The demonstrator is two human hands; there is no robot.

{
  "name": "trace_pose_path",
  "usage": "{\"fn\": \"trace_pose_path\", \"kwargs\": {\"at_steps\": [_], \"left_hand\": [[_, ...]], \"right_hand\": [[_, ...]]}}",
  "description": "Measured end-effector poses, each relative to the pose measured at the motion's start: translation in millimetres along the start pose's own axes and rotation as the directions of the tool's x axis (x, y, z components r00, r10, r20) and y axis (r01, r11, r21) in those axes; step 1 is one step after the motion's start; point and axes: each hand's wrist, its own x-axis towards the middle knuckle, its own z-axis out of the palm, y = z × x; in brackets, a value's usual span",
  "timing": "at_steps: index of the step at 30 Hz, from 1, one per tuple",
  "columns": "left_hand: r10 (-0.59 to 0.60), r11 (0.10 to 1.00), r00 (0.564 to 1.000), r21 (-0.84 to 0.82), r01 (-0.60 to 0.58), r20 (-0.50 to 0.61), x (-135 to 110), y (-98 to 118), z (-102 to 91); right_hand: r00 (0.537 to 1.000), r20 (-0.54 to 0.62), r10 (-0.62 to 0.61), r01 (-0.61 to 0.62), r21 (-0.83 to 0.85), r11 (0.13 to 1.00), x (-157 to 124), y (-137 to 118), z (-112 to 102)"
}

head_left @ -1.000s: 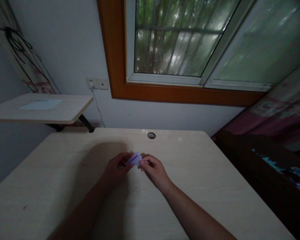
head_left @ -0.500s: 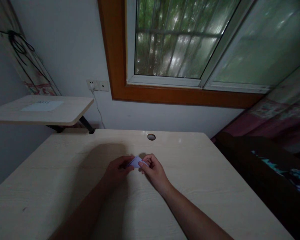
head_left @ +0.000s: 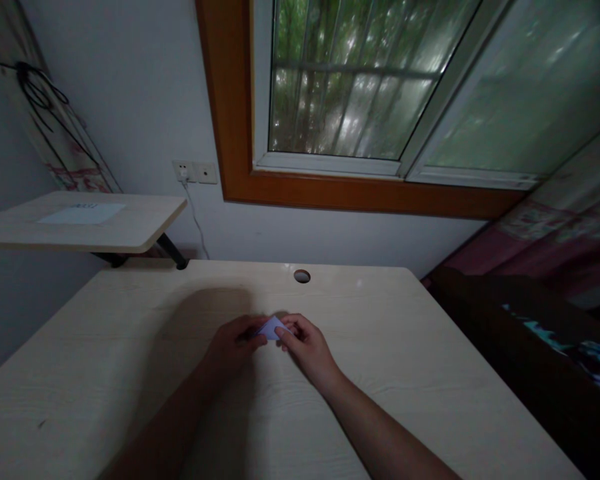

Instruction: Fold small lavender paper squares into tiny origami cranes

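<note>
A small piece of folded lilac paper (head_left: 271, 328) is held between both hands, over the middle of the pale wooden desk (head_left: 400, 347). My left hand (head_left: 235, 341) pinches its left corner between thumb and fingers. On the other side, my right hand (head_left: 305, 341) grips the right part, thumb pressed on the front face and fingers behind. A pointed top edge of the paper shows between the hands. Fingers cover its left and right ends, so its full shape is hidden.
A round cable hole (head_left: 303, 276) lies near the desk's back edge. At the left stands a raised shelf (head_left: 145, 220) bearing a white sheet (head_left: 83, 213). Behind are a wall socket (head_left: 195, 172) with a white cord and a wood-framed window (head_left: 360, 193).
The right fingers and thumb have shifted slightly left along the paper, and its right tip is now more covered. The left hand keeps its pinch.
</note>
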Motion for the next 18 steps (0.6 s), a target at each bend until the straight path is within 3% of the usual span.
{"fn": "trace_pose_path", "kwargs": {"at_steps": [18], "left_hand": [[0.006,0.999,1.0,-0.047,-0.005,0.019,0.3,-1.1,0.4]], "right_hand": [[1.0,-0.005,0.007,-0.008,-0.055,0.998,0.9,-3.6,0.1]]}}
